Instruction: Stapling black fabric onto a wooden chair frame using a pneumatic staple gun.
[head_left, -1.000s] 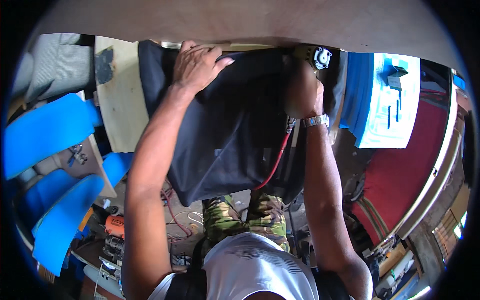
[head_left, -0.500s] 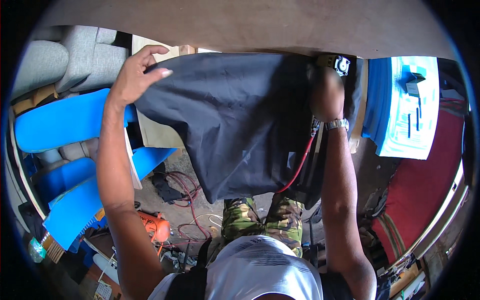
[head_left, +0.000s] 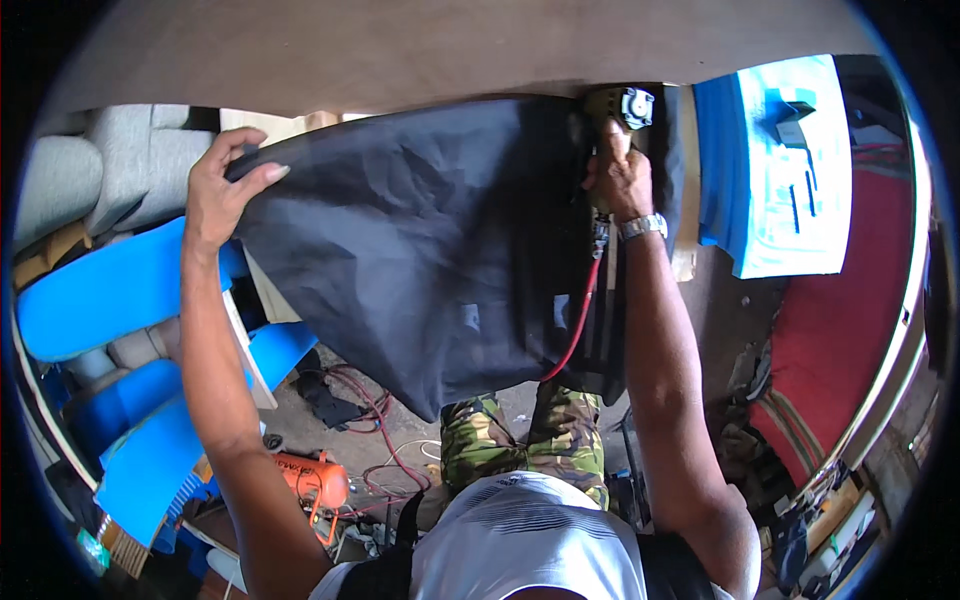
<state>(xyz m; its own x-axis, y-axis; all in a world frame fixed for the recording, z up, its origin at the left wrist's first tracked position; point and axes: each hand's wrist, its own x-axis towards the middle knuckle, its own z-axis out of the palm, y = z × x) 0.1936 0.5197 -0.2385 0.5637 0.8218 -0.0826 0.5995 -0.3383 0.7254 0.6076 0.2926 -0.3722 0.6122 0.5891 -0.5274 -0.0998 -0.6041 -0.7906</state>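
Observation:
A sheet of black cloth [head_left: 400, 260] drapes over a pale wooden frame [head_left: 270, 290] and hangs down toward my legs. At its upper left corner my left hand [head_left: 215, 190] grips the cloth, thumb on top and the other fingers partly hidden at the edge. My right hand [head_left: 625, 185] is wrapped around the handle of a pneumatic staple gun [head_left: 632, 107], whose head rests near the cloth's far right edge, close against a brown panel [head_left: 470, 55]. From the handle's base a red air hose [head_left: 583, 320] runs down over the cloth.
Blue foam pieces [head_left: 120, 290] and grey cushions [head_left: 150, 165] are stacked at left. An orange compressor [head_left: 318, 482] and coiled red hose [head_left: 375, 400] lie on the floor. At right stands a blue-and-white block [head_left: 800, 170] with small items on top, beside red upholstery [head_left: 840, 340].
My left hand has shifted left and nearer, drawing the cloth corner with it. My right hand and the staple gun appear farther left and slightly farther away; the whole view has also shifted.

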